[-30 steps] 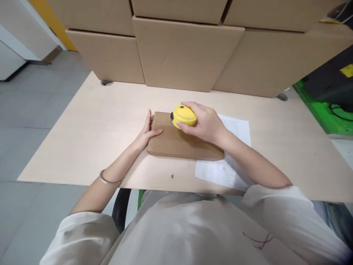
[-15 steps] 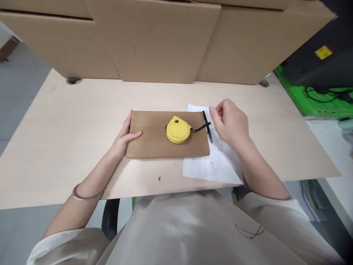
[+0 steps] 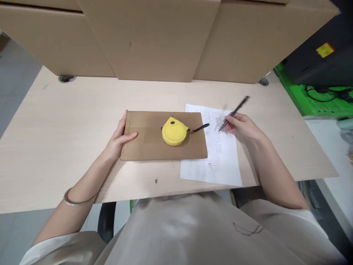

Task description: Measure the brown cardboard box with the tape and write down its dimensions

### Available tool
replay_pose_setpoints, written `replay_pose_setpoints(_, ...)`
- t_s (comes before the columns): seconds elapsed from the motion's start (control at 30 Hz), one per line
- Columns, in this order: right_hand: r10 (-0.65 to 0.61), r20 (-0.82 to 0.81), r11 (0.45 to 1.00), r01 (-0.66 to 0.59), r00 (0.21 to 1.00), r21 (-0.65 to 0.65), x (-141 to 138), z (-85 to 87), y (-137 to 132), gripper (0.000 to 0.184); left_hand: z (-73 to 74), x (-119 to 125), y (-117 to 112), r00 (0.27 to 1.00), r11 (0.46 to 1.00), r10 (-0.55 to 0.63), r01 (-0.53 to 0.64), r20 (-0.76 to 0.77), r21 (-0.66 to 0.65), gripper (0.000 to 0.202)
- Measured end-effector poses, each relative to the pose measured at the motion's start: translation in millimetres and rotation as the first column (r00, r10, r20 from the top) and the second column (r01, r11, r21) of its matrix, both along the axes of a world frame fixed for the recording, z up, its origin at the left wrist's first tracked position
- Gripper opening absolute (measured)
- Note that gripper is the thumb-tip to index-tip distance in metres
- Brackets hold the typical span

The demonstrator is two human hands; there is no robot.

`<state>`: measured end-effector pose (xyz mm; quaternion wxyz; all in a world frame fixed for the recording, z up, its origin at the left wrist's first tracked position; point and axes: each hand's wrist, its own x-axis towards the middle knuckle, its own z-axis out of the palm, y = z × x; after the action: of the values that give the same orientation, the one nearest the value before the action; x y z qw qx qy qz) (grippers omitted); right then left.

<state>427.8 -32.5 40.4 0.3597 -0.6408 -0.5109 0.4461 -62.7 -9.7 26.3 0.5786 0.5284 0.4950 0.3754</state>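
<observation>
The slim black pen [image 3: 234,113] is pinched in the right hand [image 3: 244,127], its long axis slanting from upper right to lower left, its tip over the white printed paper sheet [image 3: 227,165]; whether they touch, I cannot tell. Just left, the flat brown cardboard box [image 3: 154,151] overlaps the sheet, lying lengthwise across the pale wooden counter [image 3: 91,99], a rounded yellow case [image 3: 174,133] on top. The left hand [image 3: 117,141], well apart from the pen, clasps the box's left end.
</observation>
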Motion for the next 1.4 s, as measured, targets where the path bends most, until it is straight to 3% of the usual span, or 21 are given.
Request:
replay_pose_setpoints(0.07,-0.086,-0.135,0.994,0.094,0.987,0.054,12,-8.8,-1,0.052,1.9,1,-1,1.0,1.0,0.007,-0.007,0.002,-0.013,0.108)
replay_pose_setpoints(0.17,-0.146,-0.205,0.986,0.159,0.968,0.05,18,-20.6,-2,0.054,5.6,2,-2,1.0,1.0,0.0,0.0,0.011,-0.009,0.106)
replay_pose_setpoints(0.33,-0.129,-0.106,0.987,0.138,0.986,0.078,17,-30.4,-3,0.059,13.9,4,-5,1.0,1.0,-0.002,0.002,-0.007,-0.011,0.104)
replay_pose_setpoints(0.5,-0.099,-0.008,0.994,0.099,0.995,0.043,19,-28.2,-6,0.054,19.1,8,-7,1.0,0.999,0.014,-0.013,0.021,-0.045,0.115)
replay_pose_setpoints(0.67,-0.048,0.005,0.998,0.048,0.999,0.036,16,-22.5,-9,0.048,17.3,8,-7,1.0,0.999,0.01,-0.01,0.007,-0.033,0.11)
replay_pose_setpoints(1.4,-0.041,0.029,0.998,0.04,0.999,0.055,16,-21.8,-11,0.058,20.8,8,-9,1.0,0.999,0.0,0.001,0.009,-0.038,0.106)
